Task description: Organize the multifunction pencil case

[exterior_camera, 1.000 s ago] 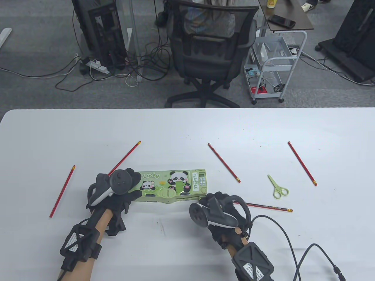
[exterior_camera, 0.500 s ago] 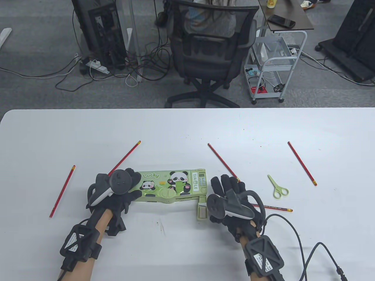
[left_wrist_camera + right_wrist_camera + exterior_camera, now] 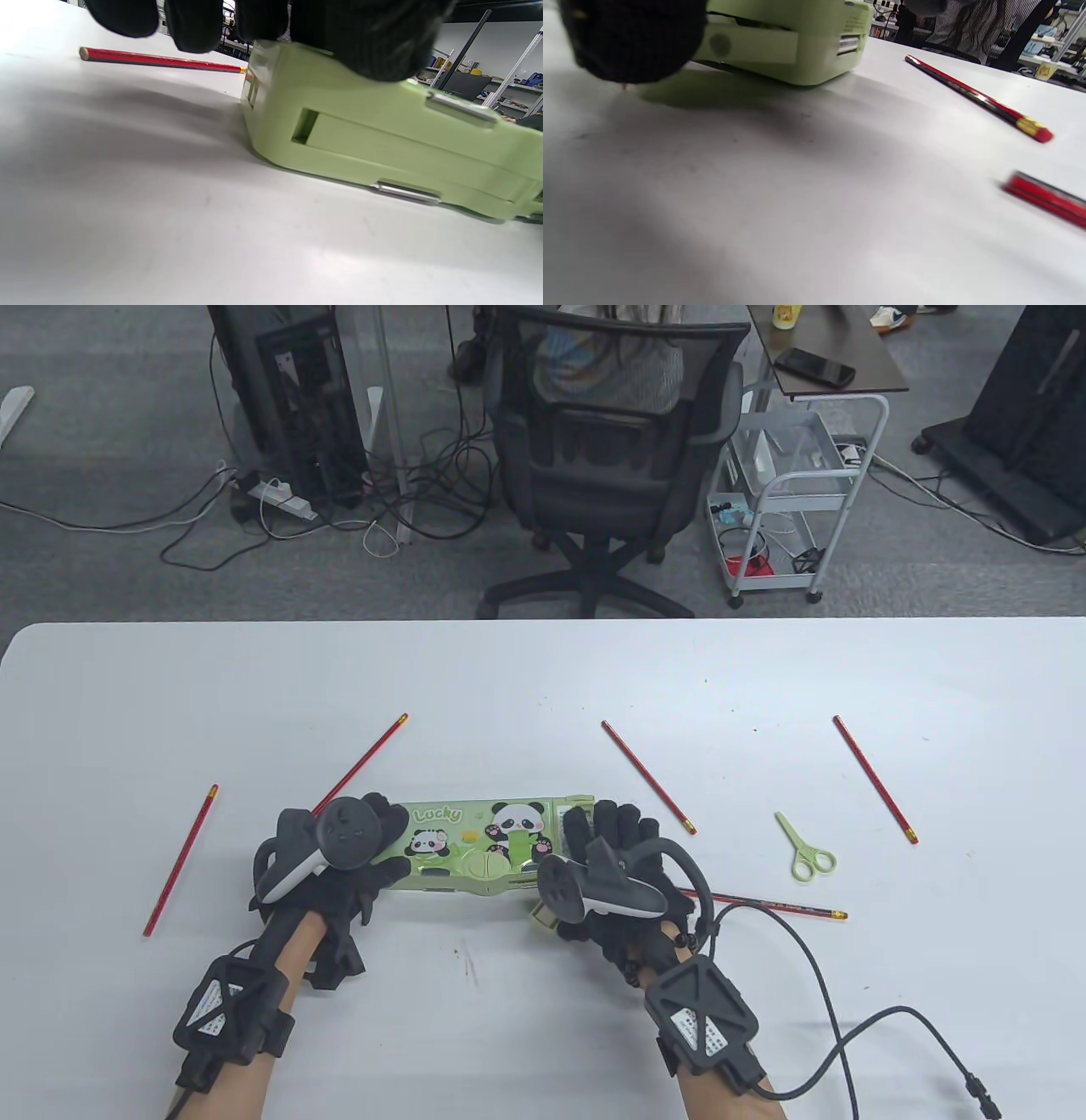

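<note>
The green panda pencil case [image 3: 484, 848] lies flat near the table's front. My left hand [image 3: 382, 833] holds its left end, with fingers [image 3: 195, 25] draped over the top; the case's near side fills the left wrist view [image 3: 382, 140]. My right hand [image 3: 594, 836] lies over the right end, fingers on the lid. A gloved digit [image 3: 632, 38] presses at the case's near side [image 3: 789, 38]. A small green side drawer [image 3: 543, 914] pokes out under my right hand's tracker. Green scissors [image 3: 804, 849] lie to the right.
Several red pencils lie loose: far left [image 3: 181, 861], behind my left hand [image 3: 361, 768], behind the case's right end [image 3: 649, 777], far right [image 3: 876, 779] and just right of my right hand [image 3: 776, 905]. An office chair [image 3: 607, 458] stands beyond the table's far edge.
My right hand moved up and left onto the case's right end. The side drawer that stuck out half a second ago is now mostly hidden under that hand. The left hand has not moved.
</note>
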The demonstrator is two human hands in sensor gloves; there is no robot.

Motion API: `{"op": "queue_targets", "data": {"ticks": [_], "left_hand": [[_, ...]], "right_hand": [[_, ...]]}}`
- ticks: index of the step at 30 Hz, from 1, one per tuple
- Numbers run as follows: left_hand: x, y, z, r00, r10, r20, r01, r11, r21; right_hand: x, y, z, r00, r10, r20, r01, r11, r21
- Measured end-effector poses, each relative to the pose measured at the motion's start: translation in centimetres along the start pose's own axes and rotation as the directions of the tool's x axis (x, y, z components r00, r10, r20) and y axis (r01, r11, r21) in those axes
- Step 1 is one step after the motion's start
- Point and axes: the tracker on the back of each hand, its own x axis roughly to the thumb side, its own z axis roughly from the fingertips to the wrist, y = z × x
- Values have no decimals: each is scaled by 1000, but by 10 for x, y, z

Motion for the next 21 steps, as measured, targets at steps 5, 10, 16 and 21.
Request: {"op": "queue_targets", "data": {"ticks": [5, 10, 16, 21], "left_hand": [[0, 0, 0, 1000, -3, -2, 3, 1000, -2], [0, 0, -1, 1000, 7, -1, -7, 1000, -4], [0, 0, -1, 1000, 9, -1, -9, 1000, -5], [0, 0, -1, 1000, 9, -2, -9, 1000, -7]], "right_hand": [[9, 1, -15, 998, -38, -50, 39, 999, 18], [11, -3, -23, 993, -62, -100, 65, 998, 25], [16, -8, -28, 980, -70, -186, 66, 998, -24], [18, -11, -28, 967, -47, -250, 23, 995, -97]]}}
